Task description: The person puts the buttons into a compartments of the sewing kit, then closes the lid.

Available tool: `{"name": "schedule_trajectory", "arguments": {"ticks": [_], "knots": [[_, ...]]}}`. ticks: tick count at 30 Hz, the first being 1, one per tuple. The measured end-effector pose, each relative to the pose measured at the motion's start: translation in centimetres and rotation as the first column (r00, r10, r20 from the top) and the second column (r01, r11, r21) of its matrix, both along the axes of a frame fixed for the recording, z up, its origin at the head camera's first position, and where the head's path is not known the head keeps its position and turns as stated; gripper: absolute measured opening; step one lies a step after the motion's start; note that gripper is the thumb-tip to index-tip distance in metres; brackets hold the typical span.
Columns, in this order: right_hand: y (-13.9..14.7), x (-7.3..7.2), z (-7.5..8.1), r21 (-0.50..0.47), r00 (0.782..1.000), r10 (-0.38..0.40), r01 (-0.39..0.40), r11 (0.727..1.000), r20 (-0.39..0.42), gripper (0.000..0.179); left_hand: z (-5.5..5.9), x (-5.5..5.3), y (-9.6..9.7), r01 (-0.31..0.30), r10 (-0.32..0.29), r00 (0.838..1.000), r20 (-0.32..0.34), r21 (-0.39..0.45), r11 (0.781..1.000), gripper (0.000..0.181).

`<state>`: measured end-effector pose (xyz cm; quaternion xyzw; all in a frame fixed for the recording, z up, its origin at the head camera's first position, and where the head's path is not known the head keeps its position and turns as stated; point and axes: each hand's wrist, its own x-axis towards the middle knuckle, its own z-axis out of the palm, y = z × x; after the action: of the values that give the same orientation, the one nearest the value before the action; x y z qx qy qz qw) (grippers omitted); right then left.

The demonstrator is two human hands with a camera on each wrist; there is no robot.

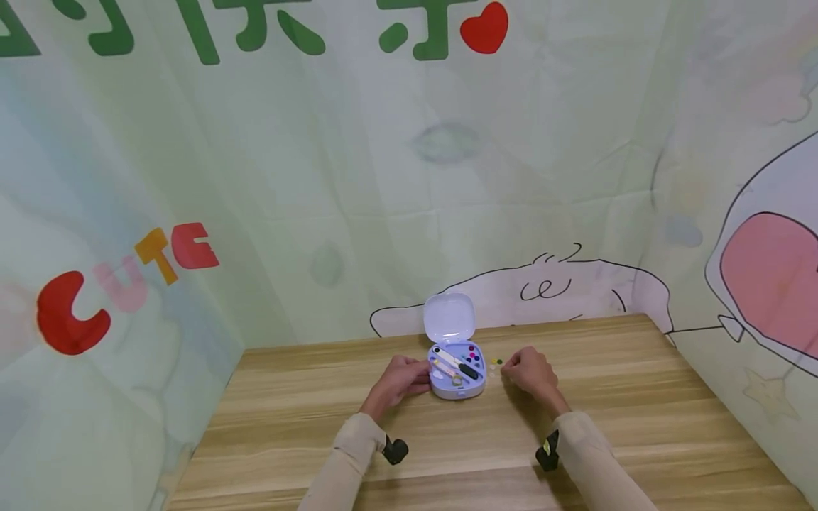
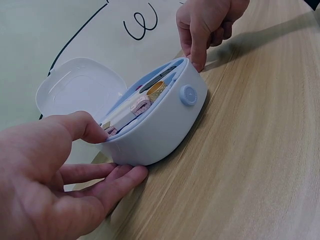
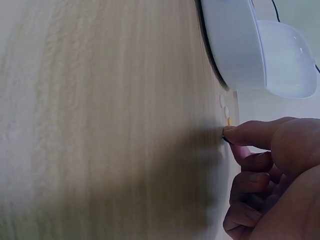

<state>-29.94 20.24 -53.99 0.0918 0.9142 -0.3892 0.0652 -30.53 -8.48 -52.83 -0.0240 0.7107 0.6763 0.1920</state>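
A pale blue and white sewing box (image 1: 457, 392) stands on the table with its lid (image 1: 450, 317) raised. Inside lie a black-handled tool (image 1: 469, 371), a rolled tape measure (image 2: 140, 105), a gold ring-shaped thimble (image 2: 156, 90) and several small coloured pieces (image 1: 473, 353). My left hand (image 1: 402, 380) holds the box's left side, thumb on the rim and fingers low against the wall. To the right of the box, my right hand (image 1: 533, 372) pinches a small dark button (image 3: 226, 139) between thumb and index finger at the tabletop; the other fingers are curled.
Beside the right fingertips lie loose small buttons: white (image 3: 222, 101), yellow (image 1: 495, 361) and green (image 1: 500, 362). The wooden table (image 1: 307, 426) ends at a printed cloth backdrop (image 1: 358, 234) just behind the box lid.
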Motion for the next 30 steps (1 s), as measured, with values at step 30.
{"name": "schedule_trajectory", "arguments": {"ticks": [30], "knots": [[0.3,-1.2,0.7,-0.309,0.999,0.026,-0.036,0.950,-0.036,0.017,0.1,0.0,0.1,0.006,-0.006,1.000,-0.003,0.000,1.000,0.025]]}}
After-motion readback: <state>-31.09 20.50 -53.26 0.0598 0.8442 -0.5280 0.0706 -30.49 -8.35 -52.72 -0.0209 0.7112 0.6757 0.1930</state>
